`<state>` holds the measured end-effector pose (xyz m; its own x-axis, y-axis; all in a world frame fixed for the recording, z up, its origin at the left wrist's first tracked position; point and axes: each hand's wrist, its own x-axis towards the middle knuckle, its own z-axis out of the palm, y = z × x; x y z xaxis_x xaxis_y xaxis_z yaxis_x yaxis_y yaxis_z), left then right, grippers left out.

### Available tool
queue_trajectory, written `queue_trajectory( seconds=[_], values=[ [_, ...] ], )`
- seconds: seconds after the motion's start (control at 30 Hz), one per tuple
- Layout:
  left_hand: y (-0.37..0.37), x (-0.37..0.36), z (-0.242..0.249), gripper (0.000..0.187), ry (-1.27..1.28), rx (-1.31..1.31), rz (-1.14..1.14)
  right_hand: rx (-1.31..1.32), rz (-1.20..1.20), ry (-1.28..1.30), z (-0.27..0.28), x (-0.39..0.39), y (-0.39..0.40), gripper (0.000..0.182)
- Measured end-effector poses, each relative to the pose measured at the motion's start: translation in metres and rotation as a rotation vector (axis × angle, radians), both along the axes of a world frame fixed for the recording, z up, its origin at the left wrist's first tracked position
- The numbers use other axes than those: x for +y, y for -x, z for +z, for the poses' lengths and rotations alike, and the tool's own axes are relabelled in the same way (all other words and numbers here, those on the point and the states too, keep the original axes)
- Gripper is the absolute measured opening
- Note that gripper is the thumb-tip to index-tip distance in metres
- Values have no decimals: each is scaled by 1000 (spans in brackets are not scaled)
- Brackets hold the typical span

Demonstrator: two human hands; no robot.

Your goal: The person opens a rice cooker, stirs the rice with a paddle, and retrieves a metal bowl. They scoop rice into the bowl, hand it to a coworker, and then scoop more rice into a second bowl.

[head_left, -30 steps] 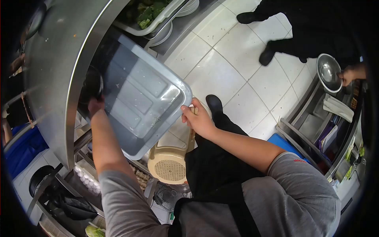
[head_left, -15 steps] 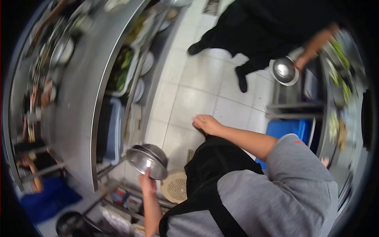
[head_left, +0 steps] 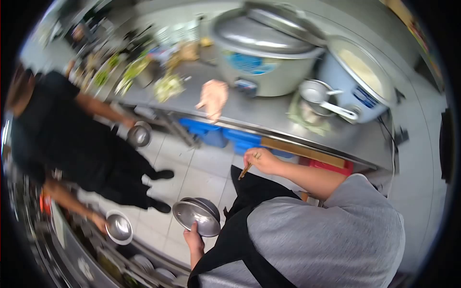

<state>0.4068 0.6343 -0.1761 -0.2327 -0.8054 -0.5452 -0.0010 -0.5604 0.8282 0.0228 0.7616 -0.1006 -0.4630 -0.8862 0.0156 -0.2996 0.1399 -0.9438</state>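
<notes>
At the lower middle, my left hand (head_left: pixel 193 238) grips the rim of nested metal bowls (head_left: pixel 196 214), which are tilted with the shiny inside of one showing. My right hand (head_left: pixel 261 161) is closed in front of the black apron, near the edge of the steel counter (head_left: pixel 269 111). From its fingers a short, thin brown stick (head_left: pixel 244 172) points down; what kind of utensil it is I cannot make out.
A large lidded rice cooker (head_left: pixel 269 62) and a blue pot of rice (head_left: pixel 361 72) stand on the counter. White-handled scoops (head_left: pixel 338 109) rest on a small metal pot. At left, a co-worker in black (head_left: pixel 81 139) holds two metal bowls (head_left: pixel 120 227). Blue bins (head_left: pixel 206 132) sit below.
The view has swung to the right, bringing the counter with the rice cookers in front. My left hand still grips the bowls. The brown stick now shows in my right hand.
</notes>
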Motion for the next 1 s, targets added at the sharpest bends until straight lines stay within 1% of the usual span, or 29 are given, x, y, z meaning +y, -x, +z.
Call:
queue_trajectory(
  seconds=[0.03,0.07,0.1,0.13,0.17,0.2,0.23,0.27,0.3,0.33,0.37,0.4,0.43,0.47,0.5,0.53,0.57,0.6,0.63,0.67,0.7,0.77,0.8,0.87,0.93,0.97,1.0],
  values=[
    [31,-3,18,22,48,-18,-70,20,2,9,11,33,15,27],
    [59,-7,23,22,74,-35,-150,43,10,16,25,65,30,25],
    [85,-11,28,22,100,-47,-225,119,-48,82,46,100,47,24],
    [114,-10,29,22,149,7,-272,22,-119,209,65,134,65,29],
    [144,-7,37,23,186,5,-354,17,-191,315,96,170,82,35],
    [177,-1,48,24,195,-33,-403,23,-331,336,143,206,95,50],
    [213,6,54,24,205,-70,-444,183,-382,449,175,242,120,56],
    [249,16,59,25,339,-142,-522,303,-505,430,206,280,142,67],
    [281,22,51,24,395,-168,-558,496,-582,470,226,318,176,71],
    [310,32,56,23,394,-164,-583,626,-687,488,251,343,204,71],
    [339,46,59,23,388,-155,-602,709,-807,526,258,370,248,67],
    [362,56,53,22,406,-112,-594,661,-944,446,269,386,284,60],
    [379,67,53,22,397,-111,-595,598,-991,426,271,400,329,57],
    [394,78,55,21,323,-55,-549,534,-1033,406,268,412,378,54],
    [405,88,57,21,251,-3,-501,379,-1002,477,261,418,424,52],
    [413,97,63,26,194,-5,-488,225,-967,548,253,418,468,51],
    [420,106,72,26,189,-5,-484,131,-936,554,246,418,511,50],
    [424,115,80,30,95,70,-399,37,-906,556,242,415,547,49],
    [426,120,84,35,1,140,-314,77,-988,577,242,404,574,50],
    [425,118,81,40,-45,198,-329,116,-1072,595,240,391,597,50],
    [426,125,90,40,-52,210,-315,116,-1073,585,235,384,614,50],
    [423,131,95,40,-59,276,-396,338,-1162,494,222,370,642,52],
    [423,135,98,41,-61,257,-401,340,-1166,483,211,361,647,52],
    [420,132,95,42,-115,264,-398,164,-1221,509,186,344,646,58],
    [414,122,87,43,-182,278,-402,139,-1203,443,173,340,642,57],
    [411,117,84,42,-137,271,-411,116,-1177,394,168,340,638,57],
    [409,111,84,42,-99,246,-398,58,-1182,436,170,337,625,55]
  ],
)
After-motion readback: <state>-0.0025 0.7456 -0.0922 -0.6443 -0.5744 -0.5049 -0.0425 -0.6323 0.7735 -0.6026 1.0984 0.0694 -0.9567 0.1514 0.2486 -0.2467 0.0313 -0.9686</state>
